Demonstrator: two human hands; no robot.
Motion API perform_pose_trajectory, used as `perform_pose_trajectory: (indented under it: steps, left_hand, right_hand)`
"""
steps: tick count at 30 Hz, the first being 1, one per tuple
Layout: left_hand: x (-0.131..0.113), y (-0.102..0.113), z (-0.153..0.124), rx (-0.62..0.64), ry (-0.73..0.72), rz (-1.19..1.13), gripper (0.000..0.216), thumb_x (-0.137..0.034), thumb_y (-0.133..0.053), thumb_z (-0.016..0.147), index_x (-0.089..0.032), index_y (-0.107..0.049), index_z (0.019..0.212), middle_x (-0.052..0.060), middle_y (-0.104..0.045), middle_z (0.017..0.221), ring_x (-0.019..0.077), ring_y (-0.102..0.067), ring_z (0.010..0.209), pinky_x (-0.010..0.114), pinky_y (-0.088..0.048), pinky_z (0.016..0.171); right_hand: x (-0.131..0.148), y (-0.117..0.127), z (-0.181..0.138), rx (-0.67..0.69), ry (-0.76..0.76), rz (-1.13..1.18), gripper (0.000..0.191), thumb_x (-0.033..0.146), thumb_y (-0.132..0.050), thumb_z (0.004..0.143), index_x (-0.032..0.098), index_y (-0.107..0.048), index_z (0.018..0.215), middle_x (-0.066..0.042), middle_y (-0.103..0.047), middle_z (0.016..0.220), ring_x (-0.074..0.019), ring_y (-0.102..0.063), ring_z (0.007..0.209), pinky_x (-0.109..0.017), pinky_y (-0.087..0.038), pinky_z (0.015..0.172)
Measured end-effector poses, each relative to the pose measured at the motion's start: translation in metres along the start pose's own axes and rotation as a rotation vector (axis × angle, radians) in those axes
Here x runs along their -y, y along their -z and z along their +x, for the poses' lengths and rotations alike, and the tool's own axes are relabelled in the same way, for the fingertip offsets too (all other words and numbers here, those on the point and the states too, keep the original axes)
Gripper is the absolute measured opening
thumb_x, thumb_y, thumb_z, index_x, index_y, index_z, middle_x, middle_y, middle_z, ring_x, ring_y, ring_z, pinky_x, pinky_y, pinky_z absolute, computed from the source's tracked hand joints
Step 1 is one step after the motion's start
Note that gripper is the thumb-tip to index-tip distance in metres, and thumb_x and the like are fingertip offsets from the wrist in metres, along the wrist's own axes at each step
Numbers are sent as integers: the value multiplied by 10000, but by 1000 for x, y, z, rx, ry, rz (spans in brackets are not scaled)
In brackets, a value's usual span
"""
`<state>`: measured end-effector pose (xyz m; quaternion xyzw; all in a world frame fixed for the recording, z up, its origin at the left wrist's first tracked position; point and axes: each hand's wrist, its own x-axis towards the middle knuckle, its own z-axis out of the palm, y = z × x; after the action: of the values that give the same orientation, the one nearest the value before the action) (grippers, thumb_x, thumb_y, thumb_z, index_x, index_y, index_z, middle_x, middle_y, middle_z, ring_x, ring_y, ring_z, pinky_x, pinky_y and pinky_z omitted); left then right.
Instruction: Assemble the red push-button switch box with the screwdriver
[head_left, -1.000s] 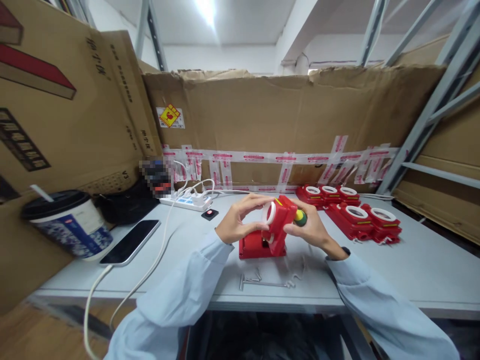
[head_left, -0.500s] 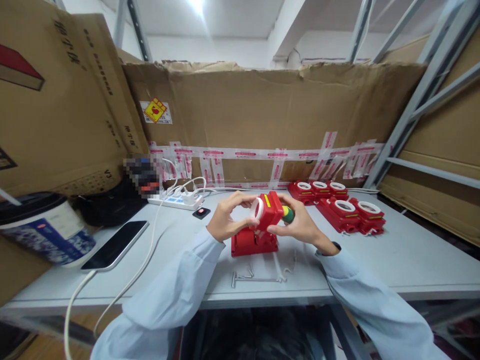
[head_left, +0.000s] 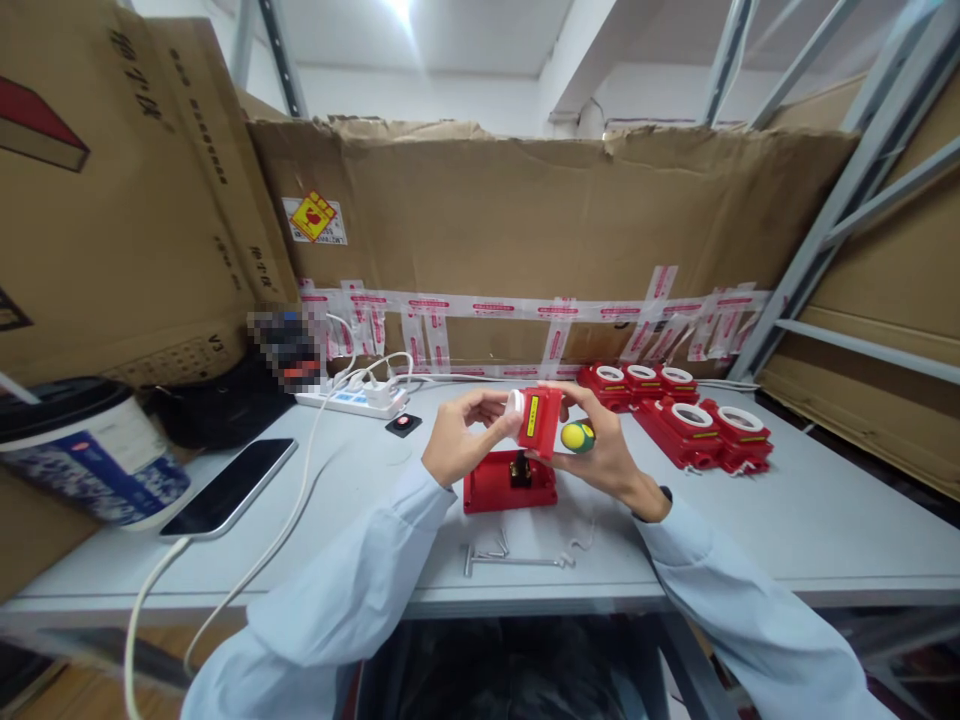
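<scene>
Both hands hold a red plastic cover [head_left: 537, 421] with a yellow label and a white ring on its left side, lifted above a red base [head_left: 501, 483] lying on the grey table [head_left: 825, 510]. My left hand [head_left: 459, 441] pinches the cover's left side by the white ring. My right hand [head_left: 600, 450] grips its right side, and a yellow-green round tool end [head_left: 577, 436] shows in that palm. A brass part sits inside the base.
Several finished red units [head_left: 694, 425] with white rings lie at the back right. Bent metal wire parts [head_left: 517, 555] lie near the front edge. A phone [head_left: 229, 487] on a white cable, a lidded cup [head_left: 79, 455], a power strip [head_left: 352, 400] and cardboard walls surround the table.
The red cover has come off the base and turned so its yellow-labelled edge faces me. The yellow-green tool end now shows clear of the cover.
</scene>
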<state>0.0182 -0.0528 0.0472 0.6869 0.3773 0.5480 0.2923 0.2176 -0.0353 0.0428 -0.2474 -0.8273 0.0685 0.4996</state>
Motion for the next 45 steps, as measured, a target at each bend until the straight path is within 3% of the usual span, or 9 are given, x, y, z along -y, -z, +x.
perform_pose_trajectory:
  steps: [6,11,14,19,27,34,39,45]
  left_hand:
    - [-4,0,1,16,107,-81,475,-539,-636,718,-94,-640,883,60,-664,703,145,-616,635,264,-498,633]
    - [-5,1,3,43,198,-133,512,-628,-609,678,-117,-599,657,-4,-567,537,93,-537,498,223,-461,554]
    - [-1,2,5,81,287,-171,554,-674,-595,648,-124,-557,584,-15,-539,499,76,-507,453,207,-431,515]
    - [3,2,7,136,443,-243,572,-679,-614,619,-116,-539,553,-9,-549,479,58,-489,405,182,-385,460]
    - [4,2,9,175,512,-312,585,-690,-598,621,-115,-543,527,7,-553,443,79,-503,370,200,-378,428]
    - [-2,4,6,115,283,-284,443,-552,-680,653,-117,-600,679,-19,-567,552,72,-517,490,211,-433,547]
    - [-9,5,4,91,186,-289,419,-476,-711,665,-116,-647,869,27,-649,718,116,-588,630,256,-482,657]
    - [-7,5,2,36,49,-309,409,-378,-723,686,-123,-623,990,80,-660,905,157,-610,783,293,-493,750]
  right_hand:
    - [-1,-1,-1,-33,138,-60,652,289,-712,705,245,-417,1284,-107,-542,1268,-210,-581,990,-298,-529,678]
    - [-1,-1,-2,-23,252,-166,624,242,-671,749,255,-395,1309,-126,-513,1301,-240,-532,1139,-349,-537,791]
    - [-4,-2,-5,-24,323,-275,611,206,-625,787,274,-368,1337,-128,-505,1309,-231,-540,1133,-361,-530,825]
    - [-9,-3,-9,-26,401,-396,542,158,-550,834,314,-390,1327,-111,-496,1331,-197,-584,1043,-300,-540,718]
    - [-15,-3,-11,-57,486,-428,550,134,-558,823,383,-427,1296,-48,-470,1369,-199,-585,994,-343,-536,732]
    - [-9,-4,-6,-54,345,-271,507,227,-594,812,383,-439,1270,-47,-494,1344,-209,-604,991,-356,-540,720]
    - [-6,0,-2,-64,332,-217,613,195,-637,772,349,-387,1311,-77,-473,1359,-243,-541,1132,-397,-531,803]
    - [-5,2,-3,-123,103,-23,740,273,-740,664,262,-377,1309,-133,-492,1324,-276,-556,1103,-349,-557,675]
